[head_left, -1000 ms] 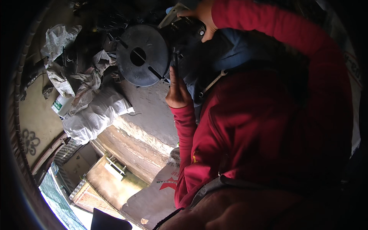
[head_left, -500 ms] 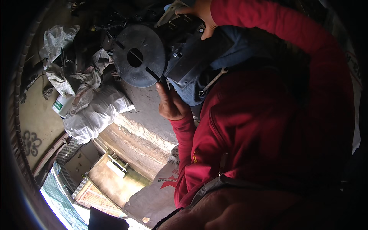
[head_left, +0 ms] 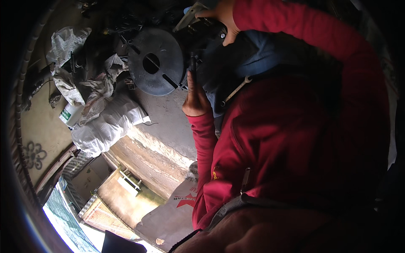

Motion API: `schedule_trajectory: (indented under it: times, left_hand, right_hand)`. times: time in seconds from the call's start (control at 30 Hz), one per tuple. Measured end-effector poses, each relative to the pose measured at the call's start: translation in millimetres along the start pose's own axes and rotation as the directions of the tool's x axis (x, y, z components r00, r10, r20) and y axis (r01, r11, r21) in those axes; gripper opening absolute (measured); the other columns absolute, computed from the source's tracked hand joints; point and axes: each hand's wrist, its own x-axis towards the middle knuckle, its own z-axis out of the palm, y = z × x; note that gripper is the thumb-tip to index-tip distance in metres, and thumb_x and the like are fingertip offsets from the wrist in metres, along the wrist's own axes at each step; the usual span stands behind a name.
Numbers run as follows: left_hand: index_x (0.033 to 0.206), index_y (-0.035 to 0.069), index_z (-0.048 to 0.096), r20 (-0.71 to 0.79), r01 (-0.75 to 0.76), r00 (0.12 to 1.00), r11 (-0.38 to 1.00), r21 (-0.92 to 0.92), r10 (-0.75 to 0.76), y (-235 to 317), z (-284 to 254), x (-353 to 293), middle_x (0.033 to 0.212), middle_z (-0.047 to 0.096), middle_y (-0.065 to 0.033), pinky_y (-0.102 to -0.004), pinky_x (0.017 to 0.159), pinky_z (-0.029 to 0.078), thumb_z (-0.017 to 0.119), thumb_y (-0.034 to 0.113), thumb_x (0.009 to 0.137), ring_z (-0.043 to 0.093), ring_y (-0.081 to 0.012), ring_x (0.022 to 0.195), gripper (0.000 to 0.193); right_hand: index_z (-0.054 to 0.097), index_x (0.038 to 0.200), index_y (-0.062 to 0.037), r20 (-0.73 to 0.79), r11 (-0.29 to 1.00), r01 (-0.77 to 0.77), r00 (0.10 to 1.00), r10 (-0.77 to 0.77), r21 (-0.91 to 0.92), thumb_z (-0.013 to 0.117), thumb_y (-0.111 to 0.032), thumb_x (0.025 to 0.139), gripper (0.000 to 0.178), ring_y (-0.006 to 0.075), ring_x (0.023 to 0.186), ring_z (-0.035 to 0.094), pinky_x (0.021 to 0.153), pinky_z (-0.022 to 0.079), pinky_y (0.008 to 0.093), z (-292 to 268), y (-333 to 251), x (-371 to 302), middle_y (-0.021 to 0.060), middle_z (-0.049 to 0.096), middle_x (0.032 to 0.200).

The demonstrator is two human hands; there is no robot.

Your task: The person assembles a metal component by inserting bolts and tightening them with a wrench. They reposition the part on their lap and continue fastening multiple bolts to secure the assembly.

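Note:
My left hand (head_left: 196,101) is closed, with a finger raised along a narrow black bar-like piece (head_left: 193,63); whether this is a separate bar or a panel's edge, I cannot tell. At the top, my right hand (head_left: 225,19) grips a dark metal part (head_left: 215,50) over my lap, its fingers spread across it. Its thumb lies near a shiny bolt (head_left: 223,36), and its fingertips reach a pale flat piece (head_left: 190,16). Left of my left hand is a black round disc (head_left: 139,76) with a central hole and slots. A combination wrench (head_left: 237,90) rests on my blue-clad leg.
White plastic bags (head_left: 112,124) and crumpled wrapping (head_left: 69,44) lie at the left, around a white-and-green container (head_left: 69,114). A printed sack (head_left: 168,215) lies below on the near side. Dark clutter fills the top left.
My left hand has moved slightly right and up, to the narrow black piece. The dark part's broad face and one bolt no longer show clearly. My right hand has hardly moved.

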Motion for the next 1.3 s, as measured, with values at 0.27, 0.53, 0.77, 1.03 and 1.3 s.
schedule_trajectory:
  times: [0.27,0.53,0.77,1.03,1.3]
  left_hand:
    - [0.133,0.012,0.049,0.045,0.088,0.995,0.995,0.038,-0.09,1.5,0.8,-2.9,0.061,0.058,-0.0133,-0.0329,0.043,0.039,0.054,0.001,0.086,0.047,-0.0204,0.041,0.048]
    - [0.137,0.015,0.044,-0.05,0.061,0.997,0.998,0.015,-0.06,-2.2,3.4,-4.8,0.069,0.062,-0.0186,-0.0338,0.043,0.041,0.052,0.005,0.09,0.053,-0.0207,0.043,0.049]
    - [0.133,0.008,0.049,-0.127,-0.033,0.992,0.997,-0.063,0.025,10.7,-23.9,6.7,0.059,0.054,-0.0118,-0.0315,0.043,0.04,0.054,-0.002,0.085,0.048,-0.0192,0.043,0.049]
    - [0.133,0.013,0.05,0.062,0.065,0.996,0.997,0.035,-0.067,-2.3,4.8,-11.2,0.052,0.048,-0.0109,-0.0296,0.043,0.04,0.055,0.001,0.085,0.043,-0.018,0.038,0.05]
    - [0.136,0.01,0.046,-0.05,0.049,0.997,0.991,-0.126,-0.056,4.5,-4.9,-2.4,0.058,0.054,-0.0106,-0.0289,0.045,0.041,0.051,-0.002,0.086,0.049,-0.0175,0.044,0.051]
  right_hand:
    - [0.035,0.138,-0.0108,0.523,0.956,-0.294,0.816,0.246,0.01,0.079,-0.055,0.051,0.106,0.0368,0.1,0.059,0.086,0.046,0.0424,-34.7,-12.0,13.4,0.02,0.059,0.115]
    - [0.033,0.139,-0.0102,0.568,0.942,-0.334,0.776,0.274,0.003,0.079,-0.055,0.051,0.109,0.0363,0.099,0.06,0.086,0.046,0.0423,-43.5,-19.0,9.9,0.0202,0.06,0.113]
    - [0.032,0.14,-0.0116,0.578,0.943,-0.332,0.771,0.269,0.004,0.078,-0.057,0.052,0.109,0.0365,0.098,0.06,0.086,0.046,0.042,-42.4,-17.0,12.4,0.0203,0.06,0.112]
    - [0.03,0.142,-0.0118,0.586,0.95,-0.312,0.768,0.259,-0.012,0.077,-0.06,0.051,0.112,0.036,0.095,0.062,0.084,0.047,0.0417,-35.2,-18.6,16.6,0.02,0.061,0.11]
    - [0.029,0.142,-0.0117,0.608,0.943,-0.332,0.742,0.281,-0.031,0.077,-0.059,0.051,0.113,0.0364,0.094,0.062,0.084,0.047,0.0412,-39.2,-18.5,16.3,0.0204,0.063,0.107]
